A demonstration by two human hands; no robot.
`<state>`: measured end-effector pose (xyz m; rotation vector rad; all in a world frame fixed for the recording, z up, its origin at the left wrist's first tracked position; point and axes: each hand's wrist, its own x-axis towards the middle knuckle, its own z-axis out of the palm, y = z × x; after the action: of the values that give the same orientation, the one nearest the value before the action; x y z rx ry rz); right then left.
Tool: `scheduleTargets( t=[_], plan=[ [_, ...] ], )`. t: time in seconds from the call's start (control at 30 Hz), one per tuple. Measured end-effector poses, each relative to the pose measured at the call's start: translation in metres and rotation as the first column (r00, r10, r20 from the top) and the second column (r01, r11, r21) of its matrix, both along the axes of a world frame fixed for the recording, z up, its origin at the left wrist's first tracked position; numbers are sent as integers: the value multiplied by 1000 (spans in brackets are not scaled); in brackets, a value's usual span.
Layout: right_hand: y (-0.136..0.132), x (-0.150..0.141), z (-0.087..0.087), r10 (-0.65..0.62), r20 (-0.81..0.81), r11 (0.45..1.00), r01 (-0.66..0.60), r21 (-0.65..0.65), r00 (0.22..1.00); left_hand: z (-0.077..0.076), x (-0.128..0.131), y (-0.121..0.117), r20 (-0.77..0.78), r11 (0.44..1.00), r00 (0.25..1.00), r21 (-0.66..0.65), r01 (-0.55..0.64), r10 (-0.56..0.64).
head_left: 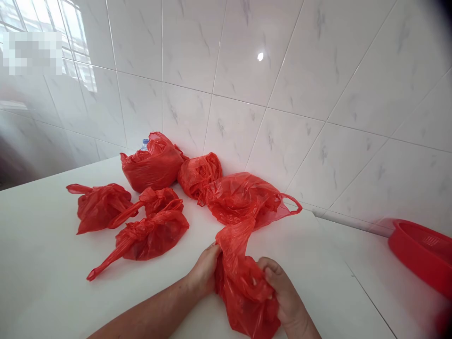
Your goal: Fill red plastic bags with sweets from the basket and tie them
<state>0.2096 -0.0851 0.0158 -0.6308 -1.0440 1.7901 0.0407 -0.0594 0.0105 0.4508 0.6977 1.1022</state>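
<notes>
Between my hands is a thin red plastic bag (243,296), crumpled, its upper part stretching up toward the wall side. My left hand (207,268) grips its left side, with the fingertips hidden behind the plastic. On the right, my right hand (277,287) has its fingers curled into the bag's folds. Just beyond, another red plastic bag (240,193) lies on the white table (197,301), one loop handle spread to the right. What the held bag contains cannot be made out.
Several knotted red bags lie to the left, among them a long-tailed one (155,238) and a large one (153,165) by the wall. A bottle cap (145,142) shows behind the large bag. A red plastic basket (420,254) stands at right. The tiled wall (240,127) bounds the table's back.
</notes>
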Motion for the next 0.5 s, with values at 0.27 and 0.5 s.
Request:
scheduleTargets(
  t=[0.27,0.5],
  plan=[
    [3,-16,14,-88,190,996,84,31,978,17,4,-12,64,946,961,204,253,-271],
    [9,-6,-1,18,37,1000,-18,-5,999,11,4,-10,34,941,977,278,194,-212]
  ],
)
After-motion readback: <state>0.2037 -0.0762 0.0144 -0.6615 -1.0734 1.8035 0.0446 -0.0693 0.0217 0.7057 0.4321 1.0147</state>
